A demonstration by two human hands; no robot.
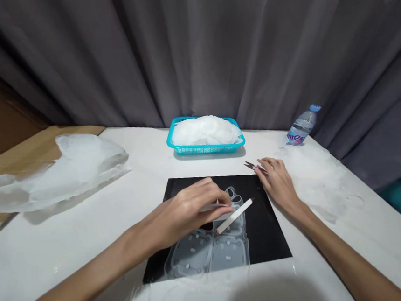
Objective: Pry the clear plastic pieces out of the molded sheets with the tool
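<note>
My left hand (191, 208) is over the black sheet (265, 231), with thumb and fingertips pinched on a thin pale translucent piece (210, 207). Beyond the sheet's far right corner, my right hand (276, 181) has its thumb and fingers closed about the handle of small thread snips (249, 165), blades pointing left. Clear plastic cut-out shapes (227, 256) with small pale marks lie on the black sheet, partly covered by my left hand. Across them rests a slim white pencil-like stick (235, 217) with a dark tip.
A turquoise basket (207, 149) heaped with white fluffy stuffing (206, 130) stands at the back. More stuffing (315, 182) lies on the right, near a water bottle (303, 126). Translucent plastic bags (78, 166) lie on the left, partly over brown cardboard (39, 148). Grey curtain (191, 48) hangs behind.
</note>
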